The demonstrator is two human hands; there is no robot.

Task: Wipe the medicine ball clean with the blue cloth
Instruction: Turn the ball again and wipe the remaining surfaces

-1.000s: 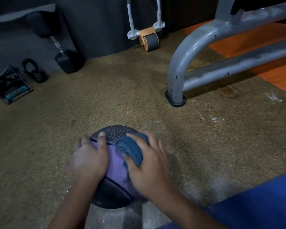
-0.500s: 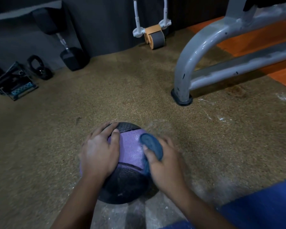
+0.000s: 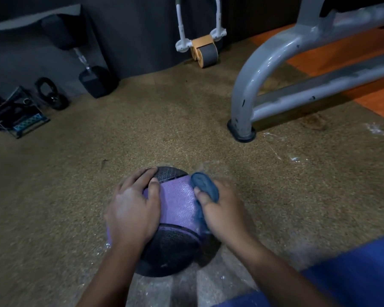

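Since the earlier frames the medicine ball (image 3: 175, 209) has been turned on the floor (image 3: 142, 129): the purple band, before seen only at the near left, now faces up across the top, with black panels at the near and far ends. The blue cloth (image 3: 205, 188) has slid from the crown to the ball's right shoulder. I judge this to mean the top has had its pass and a fresh stretch is being brought under the cloth, so wiping is mid-way, with the underside likely still to do.

Nearest, a blue garment (image 3: 353, 273) fills the near right corner, and pale dusty smears mark the floor just beside the ball. The left hand (image 3: 133, 211) lies spread over the ball's left side, fingers (image 3: 140, 176) straight and pressing, steadying it without curling round it. The right hand (image 3: 222, 209) is clenched round the bunched cloth, thumb pinning it against the ball.

Farther right stands a grey machine frame (image 3: 253, 80). Against the far wall rest a dumbbell (image 3: 84, 58), a kettlebell (image 3: 51, 94) and an ab roller (image 3: 203, 49).
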